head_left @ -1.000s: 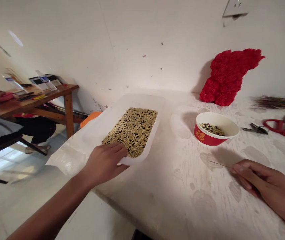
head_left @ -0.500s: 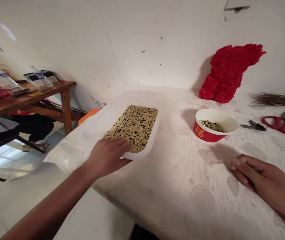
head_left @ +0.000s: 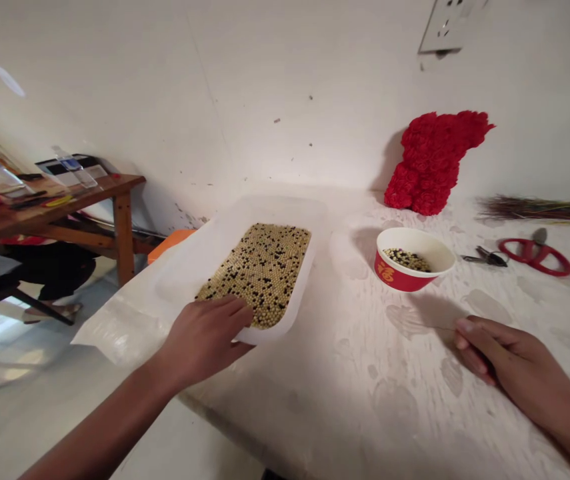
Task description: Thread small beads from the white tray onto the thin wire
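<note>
White table (head_left: 365,387), broad, with a matt, mottled and streaked top. Wooden side table (head_left: 115,190), brown, square-legged, well apart at far left. Tray (head_left: 315,267), rectangular, translucent white plastic with round corners, on the table's left part; it sits on a clear crinkled plastic bag (head_left: 109,327) that overhangs the table edge. Rose figure (head_left: 432,160), red and densely ruffled, leans against the wall. Bundle of stems (head_left: 539,209), thin, dark and wispy, lies at far right. Bowl (head_left: 409,257), round, red outside and white inside, stands right of the tray with a few beads in it. Left hand (head_left: 205,333), fingers curved over the tray's near rim with their tips on the beads; thumb hidden, so a grip cannot be told. Right hand (head_left: 495,350), resting on the table, fingers pinched on a wire. Scissors (head_left: 535,252), red-handled. Pliers (head_left: 485,255), small, dark metal. Wire (head_left: 437,327), hair-thin and straight, pointing left. Beads (head_left: 259,270), tiny and round, tan and black, spread flat over the tray floor.
</note>
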A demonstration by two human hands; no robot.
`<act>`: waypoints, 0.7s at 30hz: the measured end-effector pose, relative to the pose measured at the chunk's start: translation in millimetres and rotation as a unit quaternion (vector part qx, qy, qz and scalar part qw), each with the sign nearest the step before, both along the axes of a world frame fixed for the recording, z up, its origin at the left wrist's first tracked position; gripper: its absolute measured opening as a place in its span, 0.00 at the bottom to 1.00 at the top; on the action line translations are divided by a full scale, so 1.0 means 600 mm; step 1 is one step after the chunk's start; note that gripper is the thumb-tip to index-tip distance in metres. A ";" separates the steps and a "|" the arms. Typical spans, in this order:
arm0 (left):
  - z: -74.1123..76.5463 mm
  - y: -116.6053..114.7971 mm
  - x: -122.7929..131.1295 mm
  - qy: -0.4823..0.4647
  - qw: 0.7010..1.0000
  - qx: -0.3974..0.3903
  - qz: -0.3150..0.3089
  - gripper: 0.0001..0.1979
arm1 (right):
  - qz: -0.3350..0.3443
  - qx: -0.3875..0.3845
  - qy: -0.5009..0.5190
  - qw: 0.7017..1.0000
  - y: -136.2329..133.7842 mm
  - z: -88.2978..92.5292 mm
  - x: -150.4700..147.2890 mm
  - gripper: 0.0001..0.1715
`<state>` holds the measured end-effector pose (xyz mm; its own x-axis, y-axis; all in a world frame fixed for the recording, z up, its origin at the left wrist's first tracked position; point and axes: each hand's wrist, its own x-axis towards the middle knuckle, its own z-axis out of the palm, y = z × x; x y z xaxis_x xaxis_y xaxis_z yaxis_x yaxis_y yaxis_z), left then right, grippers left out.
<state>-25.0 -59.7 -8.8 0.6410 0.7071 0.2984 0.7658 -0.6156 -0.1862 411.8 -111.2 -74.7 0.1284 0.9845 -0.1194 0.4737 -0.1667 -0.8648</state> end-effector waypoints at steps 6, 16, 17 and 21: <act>0.000 0.008 0.010 -0.016 0.999 0.036 -0.007 0.07 | -0.017 -0.010 0.005 1.000 0.002 0.000 -0.004 0.34; -0.002 0.015 0.008 -0.014 0.998 0.053 -0.019 0.09 | -0.021 0.007 -0.037 0.999 -0.005 0.011 -0.015 0.35; -0.002 0.018 0.007 -0.011 0.999 0.048 -0.023 0.08 | -0.022 0.002 -0.042 0.999 -0.004 0.009 -0.013 0.34; -0.002 0.032 0.004 -0.009 0.998 0.055 -0.030 0.10 | -0.019 -0.013 -0.055 0.998 -0.001 0.006 -0.007 0.33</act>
<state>-22.4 -40.5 -9.7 0.6752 0.6294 0.3846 0.7318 -0.6372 -0.2418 407.4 -112.0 -71.3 0.1785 0.9757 -0.1271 0.5593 -0.2069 -0.8028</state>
